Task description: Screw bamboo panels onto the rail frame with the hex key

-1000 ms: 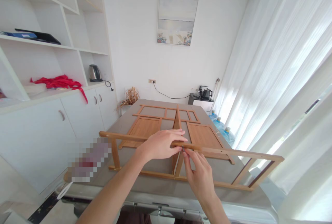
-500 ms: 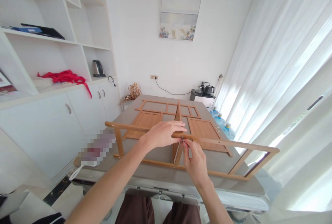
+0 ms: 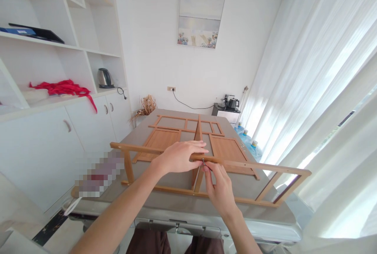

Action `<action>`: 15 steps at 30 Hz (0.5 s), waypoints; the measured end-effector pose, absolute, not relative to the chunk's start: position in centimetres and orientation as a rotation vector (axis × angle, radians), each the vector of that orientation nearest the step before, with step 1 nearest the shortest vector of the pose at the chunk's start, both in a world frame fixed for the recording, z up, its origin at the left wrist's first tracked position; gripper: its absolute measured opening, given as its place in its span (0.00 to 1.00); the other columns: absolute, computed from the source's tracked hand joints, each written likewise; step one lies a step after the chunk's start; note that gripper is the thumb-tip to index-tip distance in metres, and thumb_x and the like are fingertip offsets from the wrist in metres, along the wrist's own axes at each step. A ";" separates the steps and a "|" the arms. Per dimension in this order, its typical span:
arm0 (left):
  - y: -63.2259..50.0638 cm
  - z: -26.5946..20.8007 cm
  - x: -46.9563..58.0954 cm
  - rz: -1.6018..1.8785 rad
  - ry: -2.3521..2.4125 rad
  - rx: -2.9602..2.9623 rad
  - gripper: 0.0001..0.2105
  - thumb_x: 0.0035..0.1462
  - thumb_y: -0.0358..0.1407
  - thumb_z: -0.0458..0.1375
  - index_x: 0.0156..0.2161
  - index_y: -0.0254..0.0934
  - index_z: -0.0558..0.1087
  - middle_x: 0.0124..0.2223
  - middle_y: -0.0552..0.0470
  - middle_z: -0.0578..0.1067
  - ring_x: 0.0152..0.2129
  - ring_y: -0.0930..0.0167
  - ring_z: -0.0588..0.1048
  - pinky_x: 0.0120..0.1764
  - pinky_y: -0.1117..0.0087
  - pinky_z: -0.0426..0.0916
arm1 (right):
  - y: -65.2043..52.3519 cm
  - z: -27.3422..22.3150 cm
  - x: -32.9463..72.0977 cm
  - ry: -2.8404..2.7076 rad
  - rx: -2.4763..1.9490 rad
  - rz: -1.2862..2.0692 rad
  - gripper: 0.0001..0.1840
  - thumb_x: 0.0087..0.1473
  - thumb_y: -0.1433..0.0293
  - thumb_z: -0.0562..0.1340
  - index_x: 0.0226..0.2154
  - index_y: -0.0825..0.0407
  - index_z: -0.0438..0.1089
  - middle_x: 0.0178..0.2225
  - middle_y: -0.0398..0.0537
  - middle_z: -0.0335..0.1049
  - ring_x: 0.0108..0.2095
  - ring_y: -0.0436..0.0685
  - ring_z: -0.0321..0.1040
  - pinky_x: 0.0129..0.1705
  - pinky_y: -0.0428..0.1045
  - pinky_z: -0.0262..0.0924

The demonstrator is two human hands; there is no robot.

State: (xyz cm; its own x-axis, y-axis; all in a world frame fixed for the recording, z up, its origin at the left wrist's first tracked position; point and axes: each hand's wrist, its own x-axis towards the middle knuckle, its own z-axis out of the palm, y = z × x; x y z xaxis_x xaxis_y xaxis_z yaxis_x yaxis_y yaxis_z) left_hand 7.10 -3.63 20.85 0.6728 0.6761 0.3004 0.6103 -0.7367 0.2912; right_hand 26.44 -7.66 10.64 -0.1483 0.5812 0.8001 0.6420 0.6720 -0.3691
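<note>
A long wooden frame [image 3: 262, 166] stands on edge along the near side of the table. My left hand [image 3: 180, 156] grips its top rail near the middle, fingers over the top and thumb below. Close to that thumb, my right hand [image 3: 219, 181] is closed, pinching a small, thin, bent metal piece that looks like a hex key [image 3: 203, 162] against the rail's near face. Its tip is too small to make out. Behind the rail, a narrow upright wooden panel [image 3: 198, 130] runs away from me across the table.
Flat wooden panels, one on the left [image 3: 161, 141] and one on the right [image 3: 228, 150], lie on the grey table [image 3: 176, 203]. Small loose pieces lie near the table's right edge. Water bottles [image 3: 253, 148] stand beyond it, by the curtain [image 3: 294, 89]. White cabinets [image 3: 85, 128] line the left.
The whole view has shifted slightly, with the scene moving left. Both hands stay at the same spot on the rail; the thin metal piece now shows at a different slant.
</note>
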 end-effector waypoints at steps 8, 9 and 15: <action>-3.8 21.0 7.1 0.623 1.062 2.716 0.18 0.65 0.45 0.53 0.57 0.52 0.72 0.65 0.61 0.65 0.63 0.69 0.63 0.62 0.65 0.61 | -8.2 6.9 27.4 -1.602 -1.068 -0.073 0.06 0.65 0.68 0.56 0.42 0.49 0.68 0.34 0.46 0.74 0.34 0.54 0.73 0.38 0.47 0.65; -3.9 21.0 7.2 0.626 1.062 2.723 0.17 0.65 0.45 0.53 0.57 0.51 0.72 0.65 0.61 0.65 0.63 0.69 0.64 0.62 0.65 0.62 | -8.3 6.2 27.6 -1.595 -1.083 -0.066 0.07 0.65 0.67 0.56 0.42 0.49 0.68 0.34 0.46 0.75 0.34 0.54 0.74 0.38 0.47 0.65; -3.9 21.2 7.0 0.608 1.031 2.737 0.17 0.66 0.43 0.52 0.57 0.49 0.72 0.65 0.60 0.65 0.64 0.70 0.62 0.61 0.64 0.64 | -8.6 1.8 29.1 -1.497 -1.317 0.079 0.16 0.64 0.56 0.56 0.42 0.50 0.71 0.34 0.49 0.78 0.33 0.56 0.77 0.32 0.45 0.69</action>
